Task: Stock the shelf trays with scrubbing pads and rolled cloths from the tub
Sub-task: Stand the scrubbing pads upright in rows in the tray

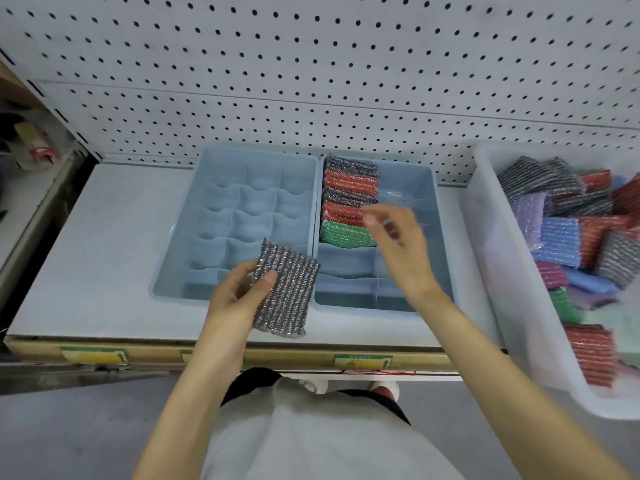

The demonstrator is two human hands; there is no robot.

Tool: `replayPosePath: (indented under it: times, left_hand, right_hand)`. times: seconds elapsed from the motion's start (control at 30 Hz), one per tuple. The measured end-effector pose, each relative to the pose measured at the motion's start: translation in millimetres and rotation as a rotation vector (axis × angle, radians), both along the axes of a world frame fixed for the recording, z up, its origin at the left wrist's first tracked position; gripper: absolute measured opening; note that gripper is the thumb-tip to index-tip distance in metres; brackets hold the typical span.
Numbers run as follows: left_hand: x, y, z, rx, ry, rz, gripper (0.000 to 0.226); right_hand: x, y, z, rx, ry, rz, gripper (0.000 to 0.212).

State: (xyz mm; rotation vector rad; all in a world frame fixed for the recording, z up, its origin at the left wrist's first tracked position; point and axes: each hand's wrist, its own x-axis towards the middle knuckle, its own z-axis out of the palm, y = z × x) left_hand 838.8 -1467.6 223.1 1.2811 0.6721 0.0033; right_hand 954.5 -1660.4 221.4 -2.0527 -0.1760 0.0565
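My left hand (235,292) grips a silver-grey scrubbing pad (289,292) by its left edge, held over the shelf's front between the two blue trays. My right hand (398,244) hovers over the right tray (429,188), fingers loosely spread and holding nothing, just right of the pads stacked there. That tray's left column holds grey, red and green pads (348,202) standing on edge. The left tray (173,271), split into small compartments, has nothing in it. The white tub (491,271) at the right holds several loose pads (571,237) in mixed colours.
The trays sit on a white shelf (86,254) backed by a white pegboard (311,64). Yellow-green price labels (362,362) line the shelf's front edge. A neighbouring shelf at the far left holds blurred goods (34,147). Grey floor lies below.
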Motion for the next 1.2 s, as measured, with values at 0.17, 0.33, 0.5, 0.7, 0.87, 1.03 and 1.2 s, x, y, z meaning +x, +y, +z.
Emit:
replayPosePath:
  times: [0.17,0.33,0.5,0.7,0.87,1.03,1.2]
  left_hand:
    - [16,-28,3,0.067,-0.079,-0.097,0.018]
    - [22,-27,-5,0.246,-0.101,-0.152,0.023]
    - [24,-14,-25,0.438,-0.058,-0.227,0.030]
    - [25,-17,-37,0.735,-0.031,-0.502,0.044]
    - [30,-15,-42,0.845,-0.027,-0.543,0.041]
    - [32,-14,-43,0.796,-0.009,-0.551,0.043]
    - [33,-15,-43,0.697,-0.010,-0.537,0.055]
  right_hand:
    - [-55,23,16,0.367,0.557,0.219,0.034]
    - [-35,-1,14,0.459,0.504,-0.190,0.041]
    - [-4,-18,8,-0.059,0.006,-0.051,0.024]
    - [10,4,-32,-0.717,-0.219,0.380,0.049]
    - [0,7,-44,-0.758,-0.528,0.226,0.032]
    - [5,8,-56,-0.758,-0.599,0.288,0.023]
    - [16,0,-52,-0.715,-0.611,0.330,0.034]
